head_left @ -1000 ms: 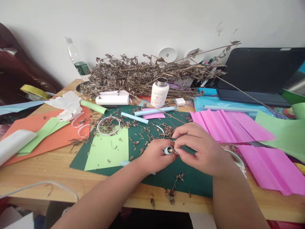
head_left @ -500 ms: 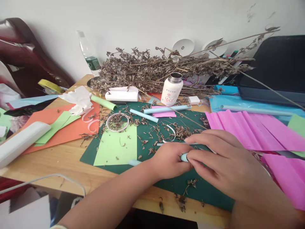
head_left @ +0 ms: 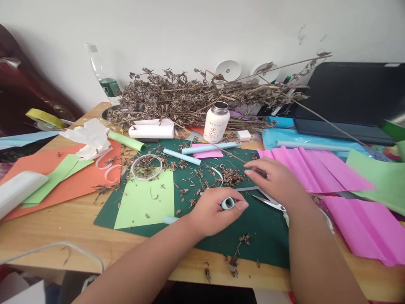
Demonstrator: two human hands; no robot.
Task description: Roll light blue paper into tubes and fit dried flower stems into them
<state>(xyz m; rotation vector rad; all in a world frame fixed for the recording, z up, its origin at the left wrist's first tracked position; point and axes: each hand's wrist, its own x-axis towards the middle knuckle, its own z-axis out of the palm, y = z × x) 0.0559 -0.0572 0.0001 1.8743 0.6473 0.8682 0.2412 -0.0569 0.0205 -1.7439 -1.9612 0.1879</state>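
Note:
My left hand (head_left: 215,211) is closed around a light blue paper tube (head_left: 170,220). The tube's open end faces up out of the fist, with something dark inside, and its far end shows beyond my wrist. To the right, my right hand (head_left: 274,179) is apart from the tube, its fingers stretched out and nothing plainly in them. Its fingertips are close to a heap of crumbled dried leaves (head_left: 232,175). Below that hand lie scissors (head_left: 270,202), partly hidden by my wrist. Both hands are over a green cutting mat (head_left: 253,245).
Dried plant stalks (head_left: 177,97) spread along the back, behind an open white bottle (head_left: 217,124). Blue paper tubes (head_left: 210,147) and a tape ring (head_left: 146,167) lie on the mat. Pink crepe paper (head_left: 316,169) is at right, orange paper (head_left: 72,181) at left.
My right hand has let go of the tube end and moved up and away toward the dried leaves, with its fingers opened. The left hand still holds the tube. The view has shifted slightly right.

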